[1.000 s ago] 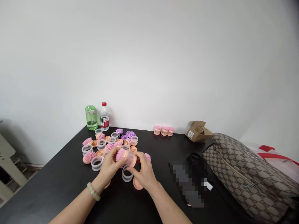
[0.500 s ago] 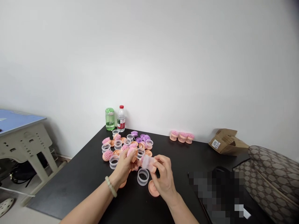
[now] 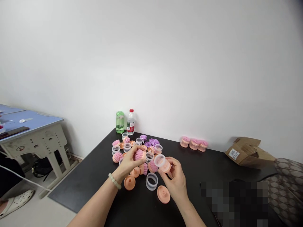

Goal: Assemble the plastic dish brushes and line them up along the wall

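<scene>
A pink bristled brush head [image 3: 140,154] is gripped in my left hand [image 3: 127,162], bristles showing past the fingertips. My right hand [image 3: 176,176] pinches a clear plastic ring [image 3: 160,160] joined to a peach base [image 3: 166,166], its open end tilted toward the left. Below the hands lie another clear ring [image 3: 151,182] and a peach disc with a centre peg [image 3: 163,194]. A second peach disc [image 3: 129,183] rests by my left wrist. Behind my left hand, more pink brush heads [image 3: 117,157], clear rings [image 3: 127,147] and peach discs spread over the black table, partly hidden.
Three assembled pink brushes [image 3: 194,143] stand by the wall. Purple brush parts [image 3: 155,142], a green bottle [image 3: 120,122] and a red-capped water bottle [image 3: 130,123] are at the back. A brown paper bag [image 3: 248,154] and patterned fabric [image 3: 287,183] lie right.
My hands have moved apart: the clear ring and peach base are now away from my left hand, their open end in sight. The view has swung left.
</scene>
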`<action>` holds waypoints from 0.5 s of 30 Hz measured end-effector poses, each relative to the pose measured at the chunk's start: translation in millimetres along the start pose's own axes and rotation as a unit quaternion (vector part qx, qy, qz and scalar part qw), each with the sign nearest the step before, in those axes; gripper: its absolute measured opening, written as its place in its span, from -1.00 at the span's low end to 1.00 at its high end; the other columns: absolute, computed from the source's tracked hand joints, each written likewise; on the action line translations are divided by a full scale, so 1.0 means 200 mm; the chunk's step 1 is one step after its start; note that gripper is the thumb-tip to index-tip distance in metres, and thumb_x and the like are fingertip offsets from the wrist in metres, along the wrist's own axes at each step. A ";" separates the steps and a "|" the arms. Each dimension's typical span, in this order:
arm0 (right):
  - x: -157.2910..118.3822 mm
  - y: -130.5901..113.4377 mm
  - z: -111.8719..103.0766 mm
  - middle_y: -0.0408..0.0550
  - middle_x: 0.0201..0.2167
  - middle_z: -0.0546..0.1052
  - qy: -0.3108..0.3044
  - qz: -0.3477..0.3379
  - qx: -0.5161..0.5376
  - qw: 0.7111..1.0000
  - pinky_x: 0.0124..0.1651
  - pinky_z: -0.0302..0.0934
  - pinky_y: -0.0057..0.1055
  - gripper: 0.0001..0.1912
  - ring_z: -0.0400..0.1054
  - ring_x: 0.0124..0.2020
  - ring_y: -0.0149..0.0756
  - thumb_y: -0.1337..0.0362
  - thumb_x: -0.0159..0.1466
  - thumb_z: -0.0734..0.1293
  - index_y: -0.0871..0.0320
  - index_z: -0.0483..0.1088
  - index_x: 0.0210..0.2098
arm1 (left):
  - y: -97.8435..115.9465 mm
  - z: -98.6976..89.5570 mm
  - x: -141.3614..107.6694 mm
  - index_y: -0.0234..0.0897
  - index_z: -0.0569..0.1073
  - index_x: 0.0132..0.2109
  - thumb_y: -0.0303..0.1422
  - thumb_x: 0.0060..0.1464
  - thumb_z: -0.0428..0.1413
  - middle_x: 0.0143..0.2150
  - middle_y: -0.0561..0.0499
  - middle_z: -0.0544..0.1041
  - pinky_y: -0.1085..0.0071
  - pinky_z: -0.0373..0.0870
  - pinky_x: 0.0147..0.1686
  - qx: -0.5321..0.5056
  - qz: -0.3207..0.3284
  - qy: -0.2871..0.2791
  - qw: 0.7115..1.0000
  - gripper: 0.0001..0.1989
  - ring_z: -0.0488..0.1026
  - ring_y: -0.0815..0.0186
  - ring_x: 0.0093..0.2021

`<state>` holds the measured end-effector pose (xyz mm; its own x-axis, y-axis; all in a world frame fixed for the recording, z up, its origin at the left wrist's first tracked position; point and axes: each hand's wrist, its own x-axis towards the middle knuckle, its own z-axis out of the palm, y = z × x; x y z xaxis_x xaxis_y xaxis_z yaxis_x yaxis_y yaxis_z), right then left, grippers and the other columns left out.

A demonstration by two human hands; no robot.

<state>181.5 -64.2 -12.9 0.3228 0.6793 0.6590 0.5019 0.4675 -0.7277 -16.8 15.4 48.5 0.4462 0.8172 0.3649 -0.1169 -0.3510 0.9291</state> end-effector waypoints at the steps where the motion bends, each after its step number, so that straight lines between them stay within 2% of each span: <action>1: 0.00 0.00 0.00 0.09 0.00 0.44 -0.010 -0.005 -0.006 1.000 -0.08 0.48 -0.21 -0.63 0.46 -0.02 -0.11 0.15 0.21 0.43 0.07 0.28 -0.06 | 0.01 0.00 0.00 -0.22 0.46 -0.09 -0.37 -0.05 0.24 -0.10 -0.01 0.47 0.28 0.33 -0.02 0.012 0.002 -0.012 1.000 -0.68 0.41 0.13 -0.04; 5: -0.01 -0.02 0.00 0.03 -0.07 0.50 -0.054 -0.034 -0.039 0.997 -0.07 0.46 -0.20 -0.60 0.49 -0.07 -0.12 0.15 0.20 0.44 0.05 0.32 -0.02 | 0.01 0.02 -0.02 -0.20 0.50 -0.08 -0.41 -0.03 0.24 -0.05 -0.05 0.50 0.20 0.25 0.10 0.065 0.031 -0.062 0.995 -0.69 0.39 0.08 0.04; 10: -0.01 -0.04 0.00 0.00 -0.12 0.52 -0.063 -0.059 -0.045 0.995 -0.11 0.44 -0.23 -0.61 0.49 -0.12 -0.13 0.13 0.17 0.47 0.05 0.35 -0.05 | -0.05 0.08 -0.03 -0.21 0.51 -0.05 -0.26 -0.03 0.32 -0.08 -0.05 0.51 0.36 0.35 -0.19 0.032 0.016 -0.147 0.989 -0.63 0.44 0.21 -0.19; 13: 0.00 -0.04 0.01 0.00 -0.15 0.54 -0.061 -0.080 -0.062 0.993 -0.10 0.42 -0.22 -0.62 0.48 -0.14 -0.12 0.12 0.15 0.48 0.06 0.38 -0.09 | -0.09 0.10 -0.03 -0.21 0.47 0.06 -0.30 -0.07 0.35 -0.04 -0.08 0.51 0.36 0.37 -0.19 -0.022 -0.006 -0.147 0.989 -0.50 0.46 0.20 -0.16; 15: 0.00 -0.04 0.01 -0.01 -0.16 0.55 -0.059 -0.085 -0.076 0.992 -0.11 0.41 -0.23 -0.64 0.48 -0.16 -0.13 0.13 0.16 0.47 0.07 0.39 -0.10 | -0.11 0.10 -0.03 -0.21 0.45 0.08 -0.34 -0.08 0.36 -0.06 -0.07 0.51 0.37 0.37 -0.20 -0.021 -0.004 -0.131 0.991 -0.46 0.45 0.23 -0.19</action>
<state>175.5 -66.3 -8.2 0.1315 0.6634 0.7366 0.6598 0.4960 -0.5645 1.5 9.8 24.1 0.6625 0.6707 0.3336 -0.1468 -0.3204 0.9358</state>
